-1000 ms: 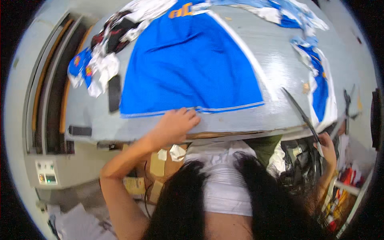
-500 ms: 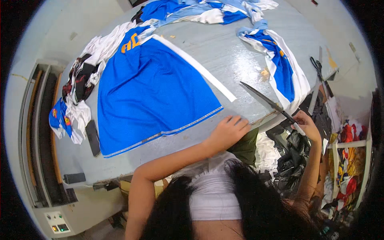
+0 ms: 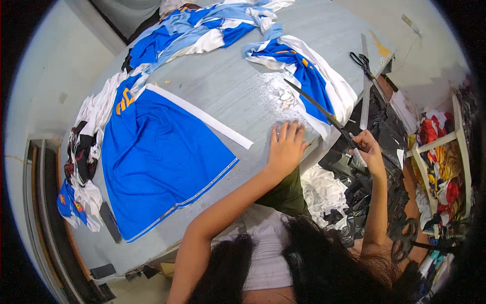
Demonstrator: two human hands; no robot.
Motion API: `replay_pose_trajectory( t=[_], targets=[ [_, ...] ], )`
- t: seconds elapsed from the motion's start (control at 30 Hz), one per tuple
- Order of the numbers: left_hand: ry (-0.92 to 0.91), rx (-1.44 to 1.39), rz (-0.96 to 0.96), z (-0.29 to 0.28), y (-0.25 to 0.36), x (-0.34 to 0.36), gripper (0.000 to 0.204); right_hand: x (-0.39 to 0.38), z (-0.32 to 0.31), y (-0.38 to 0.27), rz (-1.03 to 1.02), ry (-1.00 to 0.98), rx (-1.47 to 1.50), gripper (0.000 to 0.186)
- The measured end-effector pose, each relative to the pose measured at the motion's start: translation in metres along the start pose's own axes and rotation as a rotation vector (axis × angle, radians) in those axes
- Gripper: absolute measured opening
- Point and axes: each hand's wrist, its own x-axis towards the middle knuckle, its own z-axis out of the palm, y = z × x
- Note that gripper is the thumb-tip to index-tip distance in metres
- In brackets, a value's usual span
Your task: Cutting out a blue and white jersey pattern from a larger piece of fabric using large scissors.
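Note:
My left hand (image 3: pixel 286 149) lies palm down near the table's front edge with its fingers spread, holding nothing. Just beyond its fingertips are pale scraps (image 3: pixel 284 101). My right hand (image 3: pixel 368 151) grips a pair of long dark scissors (image 3: pixel 315 104) by a handle wrapped in white. The blades look closed together and point to the far left, over a bunched blue and white garment (image 3: pixel 316 83). To the left of my left hand, a blue fabric panel (image 3: pixel 162 162) is spread out with some folds. It has orange lettering and a white strip (image 3: pixel 202 115) along its right side.
Crumpled blue, light blue and white cloth (image 3: pixel 197 35) runs along the far side, with white and dark cloth (image 3: pixel 83 147) at the left. Black-handled scissors (image 3: pixel 360 60) and a metal ruler (image 3: pixel 364 101) lie at the right corner. Black plastic (image 3: pixel 377 114) and white cloth (image 3: pixel 324 195) sit below the edge.
The view has turned, so the table's things sit further left. My left hand has slid toward the scraps and its fingers have spread. The scissors remain in my right hand.

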Motion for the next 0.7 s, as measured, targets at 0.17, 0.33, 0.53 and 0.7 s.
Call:
replay_pose_trajectory(
  t=[0.17, 0.33, 0.53, 0.7],
  targets=[
    [-0.15, 0.127, 0.101, -0.007, -0.003, 0.011, 0.043, -0.006, 0.004, 0.001, 0.026, -0.019, 0.02, 0.025],
    [-0.254, 0.254, 0.204, -0.005, 0.003, 0.022, 0.041, -0.006, 0.012, 0.0, 0.028, -0.078, 0.043, 0.024],
    [-0.375, 0.196, 0.165, -0.028, 0.015, 0.024, 0.019, -0.008, 0.015, -0.002, 0.045, -0.104, 0.143, 0.024],
    [-0.316, 0.064, 0.173, -0.024, 0.001, 0.03, 0.014, -0.008, 0.011, -0.001, 0.018, -0.055, 0.156, 0.024]
  ],
)
